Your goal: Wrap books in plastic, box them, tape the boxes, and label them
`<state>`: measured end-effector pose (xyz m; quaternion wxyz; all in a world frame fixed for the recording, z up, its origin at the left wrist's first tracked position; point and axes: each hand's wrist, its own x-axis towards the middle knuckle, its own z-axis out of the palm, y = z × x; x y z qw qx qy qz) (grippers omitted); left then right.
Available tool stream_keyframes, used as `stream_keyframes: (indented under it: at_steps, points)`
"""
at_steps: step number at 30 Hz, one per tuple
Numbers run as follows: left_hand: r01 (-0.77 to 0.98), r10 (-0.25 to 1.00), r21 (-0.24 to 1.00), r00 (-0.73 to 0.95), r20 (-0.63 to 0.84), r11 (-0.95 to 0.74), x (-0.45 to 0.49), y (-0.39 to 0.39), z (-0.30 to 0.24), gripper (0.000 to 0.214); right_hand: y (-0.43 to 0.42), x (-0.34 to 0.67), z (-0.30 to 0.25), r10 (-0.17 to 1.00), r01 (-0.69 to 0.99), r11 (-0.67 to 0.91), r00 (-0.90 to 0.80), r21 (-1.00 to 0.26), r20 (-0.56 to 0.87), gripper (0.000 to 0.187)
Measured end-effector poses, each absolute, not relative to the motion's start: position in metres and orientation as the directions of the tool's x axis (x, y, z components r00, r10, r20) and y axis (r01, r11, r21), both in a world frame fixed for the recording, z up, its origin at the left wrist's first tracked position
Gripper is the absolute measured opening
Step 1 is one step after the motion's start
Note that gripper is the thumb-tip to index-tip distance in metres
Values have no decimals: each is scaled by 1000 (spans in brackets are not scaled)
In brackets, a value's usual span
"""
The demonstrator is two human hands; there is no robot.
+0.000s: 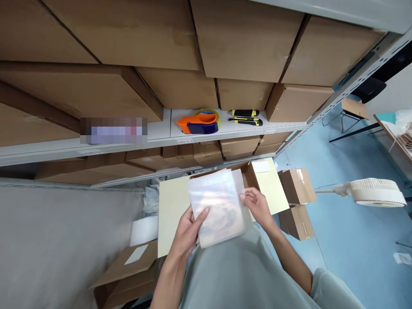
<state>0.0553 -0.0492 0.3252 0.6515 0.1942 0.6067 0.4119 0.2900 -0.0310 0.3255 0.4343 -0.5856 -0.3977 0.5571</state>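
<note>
A flat, frosted plastic bag (222, 214) with a blurred, round, orange-grey pattern showing through lies between my hands in front of my body. My left hand (188, 229) is closed around its lower left side, thumb on top. My right hand (257, 207) pinches the right edge, where a second translucent layer sticks out. Whether these layers are one bag or several is unclear. Below them stands an open carton with pale yellow flaps (174, 214); the bag hides most of its inside. A white label (260, 166) is on the right flap.
Shelves ahead hold cardboard boxes (244, 43), an orange-and-blue tape dispenser (199, 123) and two yellow-black utility knives (245, 117). Taped cartons (298, 186) stand on the floor at right, beside a white fan (376, 192). An open cardboard box (128, 274) is at lower left.
</note>
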Motion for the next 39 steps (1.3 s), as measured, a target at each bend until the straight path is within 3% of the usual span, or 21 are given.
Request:
stream_keyframes:
  at_steps: [2,4,7,10,12,15,19,22,24,27,30,32,36,39]
  points:
    - [-276,787,779,-108,-608,563,64,-50,328,76,-34,298,334,969,165,-165,213,-972,-128,39]
    - [-255,797,795,-121,-592,551,72,-51,332,77,-40,300,344,976,285,-89,218,-954,-26,39]
    - [-247,801,798,-112,-588,550,84,-53,337,82,-44,297,352,983,269,-181,67,-946,-169,50]
    - [-248,800,793,-97,-592,556,92,-55,340,84,-41,295,351,934,70,-349,-55,-935,-353,60]
    - [-231,811,804,-92,-578,548,93,-57,342,81,-38,297,350,912,-52,-400,-127,-915,-391,58]
    - [-174,848,842,-60,-527,511,86,-59,347,74,-39,304,351,919,-79,-378,-154,-922,-364,52]
    - [-30,922,922,-17,-387,386,70,-59,364,53,-44,319,360,963,1,-186,-197,-983,-183,33]
    - [104,992,987,-40,-115,119,62,-58,374,34,-45,329,365,926,106,133,-368,-986,85,8]
    - [188,997,982,-66,44,-31,62,-59,378,29,-44,333,364,880,180,308,-426,-934,208,14]
    - [230,988,967,-85,129,-106,63,-62,378,24,-45,333,359,881,267,378,-397,-886,257,21]
    - [198,992,978,-94,89,-69,61,-67,373,21,-47,331,355,898,244,344,-369,-907,241,18]
    - [161,993,986,-121,-12,32,58,-69,369,27,-48,329,354,917,196,263,-357,-945,181,13]
    - [14,935,948,-168,-312,319,54,-72,359,63,-47,316,352,958,60,-123,-252,-991,-134,40]
    - [-62,903,912,-131,-410,405,52,-72,355,75,-42,303,345,911,-113,-375,-232,-920,-342,54]
